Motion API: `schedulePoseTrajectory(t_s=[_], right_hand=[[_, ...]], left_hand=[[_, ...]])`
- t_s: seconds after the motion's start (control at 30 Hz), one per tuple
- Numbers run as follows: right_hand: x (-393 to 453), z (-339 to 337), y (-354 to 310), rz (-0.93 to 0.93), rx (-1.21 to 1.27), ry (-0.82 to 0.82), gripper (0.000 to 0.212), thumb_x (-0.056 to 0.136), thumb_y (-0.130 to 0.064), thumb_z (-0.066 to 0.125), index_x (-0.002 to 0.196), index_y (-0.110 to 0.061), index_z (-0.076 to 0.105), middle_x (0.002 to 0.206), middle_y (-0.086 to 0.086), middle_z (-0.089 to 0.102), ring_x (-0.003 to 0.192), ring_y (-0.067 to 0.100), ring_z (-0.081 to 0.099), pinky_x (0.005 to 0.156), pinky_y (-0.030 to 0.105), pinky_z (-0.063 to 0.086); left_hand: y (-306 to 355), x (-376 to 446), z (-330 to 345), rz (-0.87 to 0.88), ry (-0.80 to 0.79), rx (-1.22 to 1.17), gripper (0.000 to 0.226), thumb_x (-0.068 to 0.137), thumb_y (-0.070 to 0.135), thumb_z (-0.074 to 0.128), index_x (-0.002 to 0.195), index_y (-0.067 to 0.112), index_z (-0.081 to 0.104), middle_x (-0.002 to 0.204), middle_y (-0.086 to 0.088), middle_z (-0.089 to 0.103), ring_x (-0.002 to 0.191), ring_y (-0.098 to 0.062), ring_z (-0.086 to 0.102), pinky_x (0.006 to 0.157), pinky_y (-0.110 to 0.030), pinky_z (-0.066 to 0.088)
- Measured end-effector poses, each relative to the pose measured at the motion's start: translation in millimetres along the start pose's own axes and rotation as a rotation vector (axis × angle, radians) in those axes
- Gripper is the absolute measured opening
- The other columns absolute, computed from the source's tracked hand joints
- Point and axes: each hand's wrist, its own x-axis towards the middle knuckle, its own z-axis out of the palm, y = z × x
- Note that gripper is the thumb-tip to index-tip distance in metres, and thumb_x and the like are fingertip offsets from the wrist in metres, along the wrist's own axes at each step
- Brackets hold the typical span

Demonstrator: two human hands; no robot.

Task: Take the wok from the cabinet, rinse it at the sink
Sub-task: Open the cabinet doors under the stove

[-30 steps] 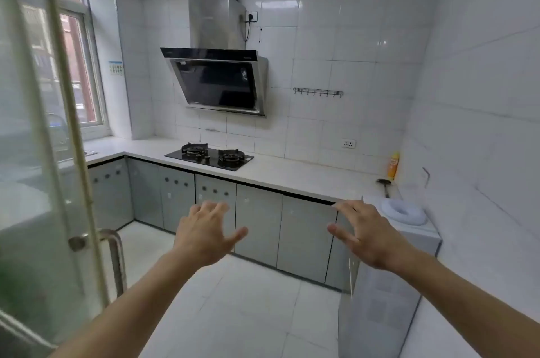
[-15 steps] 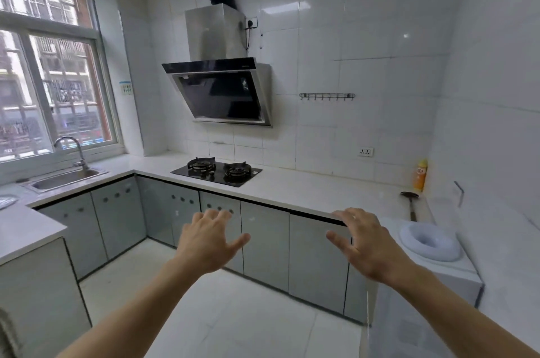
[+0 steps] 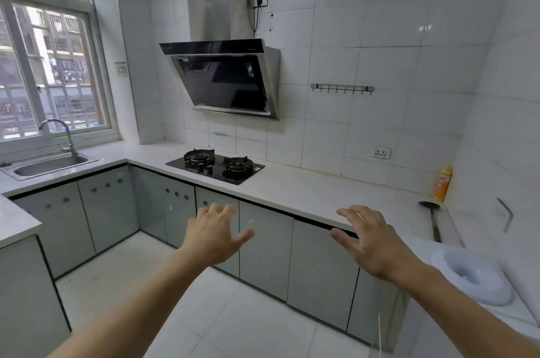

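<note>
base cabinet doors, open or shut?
Shut. Every cabinet door in view sits flush under the counter; neither hand touches one.

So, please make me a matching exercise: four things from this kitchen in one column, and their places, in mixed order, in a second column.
Things:
1. sink
2. gas stove
3. orange bottle
4. hook rail

Places:
A. on the tiled wall, right of the hood
B. in the worktop's far right corner
C. under the window
D. on the worktop, below the hood

Pairs: 1-C, 2-D, 3-B, 4-A
</note>
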Motion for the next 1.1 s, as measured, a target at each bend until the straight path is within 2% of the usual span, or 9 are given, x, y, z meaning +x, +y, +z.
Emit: schedulePoseTrajectory(t_s=[0.1,0.3,0.43,0.53,0.7,1.1], right_hand=[[43,11,-6,0.01,-0.022,-0.01,0.064,0.092,-0.065,0.03,0.146,-0.031,0.031,0.153,-0.002,0.03,0.142,0.017,0.021,0.115,0.042,0.028],[127,42,-30,-0.01,0.023,-0.02,0.063,0.093,-0.065,0.032,0.146,-0.031,0.032,0.153,-0.004,0.03,0.142,0.015,0.021,0.115,0.039,0.027],[170,77,-51,-0.046,0.054,-0.057,0.062,0.094,-0.063,0.034,0.146,-0.029,0.033,0.153,-0.003,0.03,0.142,0.016,0.02,0.115,0.041,0.026],[213,106,-67,-0.079,0.081,-0.066,0.061,0.094,-0.062,0.036,0.146,-0.028,0.033,0.155,0.0,0.027,0.144,0.018,0.016,0.116,0.043,0.027],[289,144,-83,-0.148,0.144,-0.068,0.062,0.093,-0.062,0.036,0.145,-0.028,0.035,0.154,0.0,0.028,0.144,0.017,0.016,0.115,0.043,0.028],[509,232,-92,-0.29,0.16,-0.184,0.06,0.095,-0.06,0.036,0.146,-0.027,0.032,0.155,0.0,0.025,0.144,0.017,0.015,0.115,0.039,0.027]], left_hand=[[-21,40,11,0.0,0.003,-0.029,0.079,0.08,0.081,0.039,0.138,0.028,0.041,0.141,-0.003,0.046,0.126,-0.027,0.044,0.1,-0.046,0.042],[-68,109,25,-0.005,0.013,-0.063,0.076,0.08,0.08,0.038,0.136,0.029,0.042,0.139,-0.002,0.048,0.125,-0.024,0.046,0.099,-0.044,0.043],[-104,125,38,-0.066,-0.028,-0.078,0.079,0.081,0.08,0.039,0.141,0.029,0.039,0.145,-0.001,0.044,0.129,-0.025,0.043,0.101,-0.047,0.044],[-142,148,41,-0.136,0.0,-0.056,0.079,0.081,0.079,0.041,0.141,0.029,0.039,0.147,-0.001,0.042,0.13,-0.027,0.042,0.102,-0.05,0.043],[-184,192,54,-0.211,-0.003,0.002,0.079,0.082,0.079,0.039,0.141,0.027,0.04,0.146,-0.002,0.043,0.128,-0.027,0.044,0.1,-0.047,0.043],[-246,359,94,-0.33,-0.045,0.081,0.073,0.084,0.077,0.039,0.14,0.03,0.038,0.143,0.0,0.045,0.127,-0.024,0.043,0.1,-0.044,0.043]])
